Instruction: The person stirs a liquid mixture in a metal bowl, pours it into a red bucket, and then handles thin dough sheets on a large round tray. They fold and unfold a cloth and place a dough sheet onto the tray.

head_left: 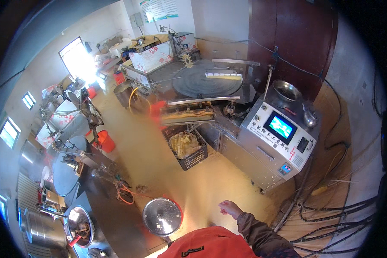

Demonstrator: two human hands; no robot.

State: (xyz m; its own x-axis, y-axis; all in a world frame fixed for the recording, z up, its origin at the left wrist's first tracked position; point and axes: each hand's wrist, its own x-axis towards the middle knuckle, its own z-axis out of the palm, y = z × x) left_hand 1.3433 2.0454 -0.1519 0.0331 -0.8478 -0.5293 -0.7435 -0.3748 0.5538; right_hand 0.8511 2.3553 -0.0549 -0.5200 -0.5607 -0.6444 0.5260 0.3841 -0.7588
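My right hand (231, 209) reaches out from a dark sleeve at the lower middle, over the tan floor. Its fingers look loosely curled together, and I see nothing in them. It touches nothing. My left hand is outside the picture. Nearest on the left is a round metal lid (159, 217) on a red bucket. Farther ahead, a black plastic crate (193, 160) holds yellowish crumpled sheets (184, 144). Behind it stands a machine with a large round dark griddle (198, 86), a pale strip (222, 76) lying on it.
A control cabinet (262, 157) with a lit screen (280, 127) stands ahead right; a metal bowl (287, 91) and kettle (310, 117) rest on it. Black cables (331, 228) run along the right. Left are a bench with a steel basin (80, 221) and an orange bucket (105, 142).
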